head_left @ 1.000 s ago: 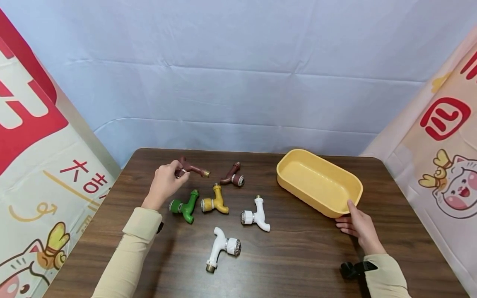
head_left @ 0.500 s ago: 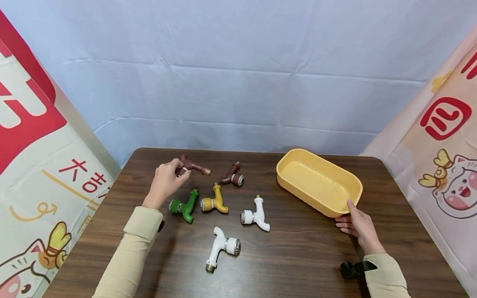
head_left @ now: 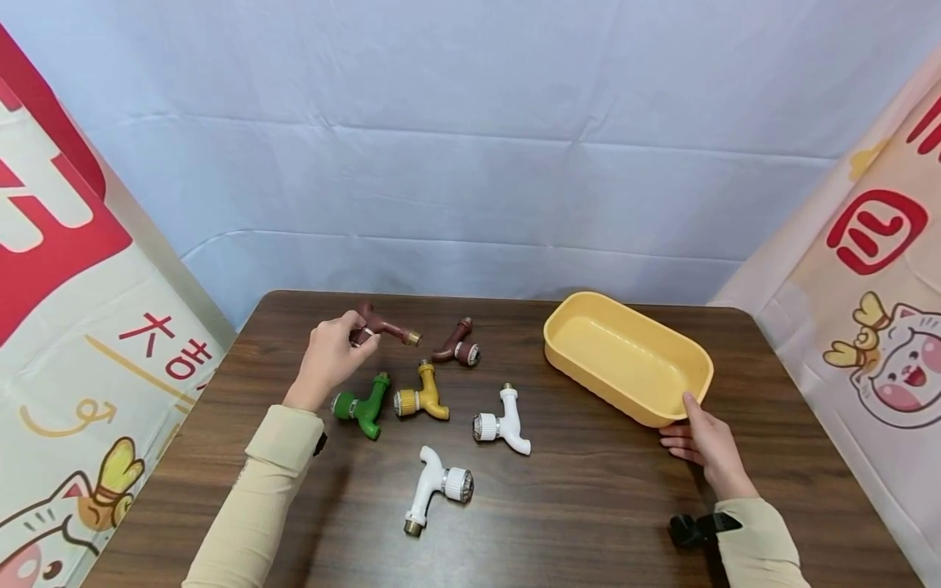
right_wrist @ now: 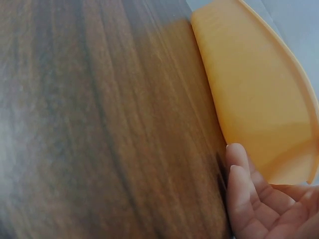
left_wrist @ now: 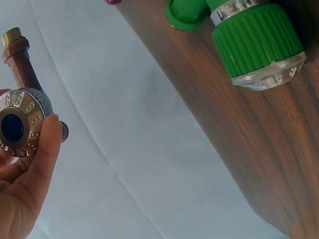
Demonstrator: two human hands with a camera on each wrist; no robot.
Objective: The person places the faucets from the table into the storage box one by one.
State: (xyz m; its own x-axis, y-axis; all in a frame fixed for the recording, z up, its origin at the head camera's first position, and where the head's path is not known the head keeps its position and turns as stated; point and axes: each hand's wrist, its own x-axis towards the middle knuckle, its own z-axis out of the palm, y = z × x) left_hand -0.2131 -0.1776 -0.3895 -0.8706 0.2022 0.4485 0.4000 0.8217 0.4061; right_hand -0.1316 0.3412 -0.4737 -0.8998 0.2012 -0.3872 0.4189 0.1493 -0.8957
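My left hand [head_left: 330, 357] pinches a brown faucet [head_left: 390, 327] by its ribbed knob, the brass threaded end pointing right. In the left wrist view, thumb and fingers hold the knob of this faucet [left_wrist: 25, 69], its dark blue cap facing the camera. My right hand [head_left: 709, 447] grips the near right corner of a yellow plastic basin [head_left: 625, 355], thumb at the rim and fingers against the outer wall. In the right wrist view, the fingertips touch the low side of the basin [right_wrist: 254, 84]; the thumb is hidden there.
On the wooden table [head_left: 588, 514] lie a second brown faucet [head_left: 456, 343], a green faucet [head_left: 365, 406], a yellow faucet [head_left: 424, 396] and two white faucets, one nearer [head_left: 434, 487] and one farther [head_left: 507, 425]. A pale cloth [head_left: 470, 163] hangs behind the table.
My left hand has shifted slightly right and upward with the brown faucet. The right hand and the basin stay in place.
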